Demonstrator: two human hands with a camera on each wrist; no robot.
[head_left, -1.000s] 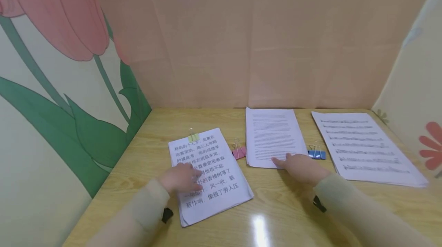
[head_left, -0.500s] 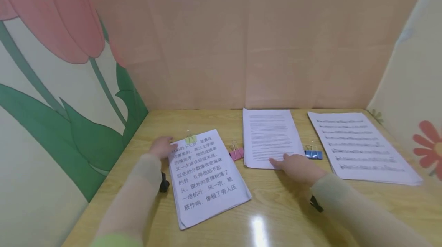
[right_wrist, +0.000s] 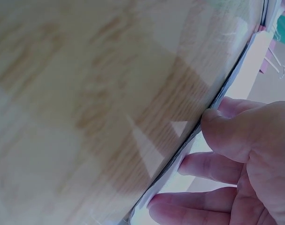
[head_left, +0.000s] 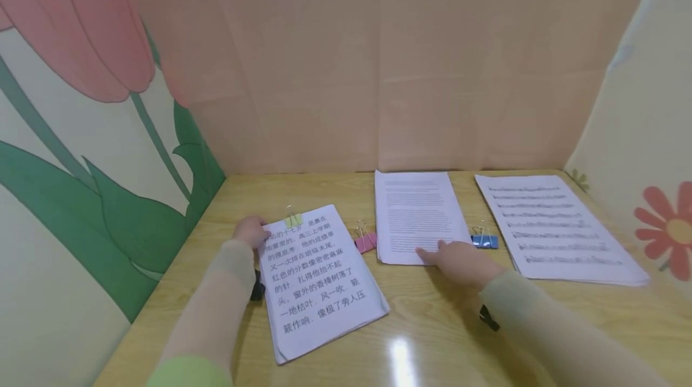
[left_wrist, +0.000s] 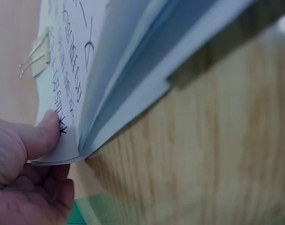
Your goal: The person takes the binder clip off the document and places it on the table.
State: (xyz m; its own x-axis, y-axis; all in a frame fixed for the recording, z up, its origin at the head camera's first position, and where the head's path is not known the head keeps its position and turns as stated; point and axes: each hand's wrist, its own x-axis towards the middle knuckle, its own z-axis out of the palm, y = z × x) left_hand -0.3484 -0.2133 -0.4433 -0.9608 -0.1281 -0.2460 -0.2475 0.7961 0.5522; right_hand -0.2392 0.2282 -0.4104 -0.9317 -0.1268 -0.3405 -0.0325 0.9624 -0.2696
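Note:
My left hand (head_left: 251, 232) pinches the upper left corner of a stack of paper (head_left: 324, 321) printed with large Chinese characters. In the left wrist view the thumb (left_wrist: 47, 133) lies on top of the corner and the other fingers are beneath; the sheets rise from the wooden table at the side. A yellow-green binder clip (head_left: 294, 220) sits at this stack's top edge. My right hand (head_left: 459, 261) rests on the near edge of a middle stack of small-print pages (head_left: 413, 210), its fingers on the paper and the thumb (right_wrist: 222, 133) against the edge.
Between the two stacks lies a pink binder clip (head_left: 366, 243). A blue binder clip (head_left: 485, 241) is right of the middle stack. Sheet music pages (head_left: 557, 228) lie at the right. Walls bound the wooden table (head_left: 443, 339) at the back and sides.
My left hand has moved from the middle of the left stack up to its upper left corner and gripped it. My right hand has stayed at the middle stack's near edge.

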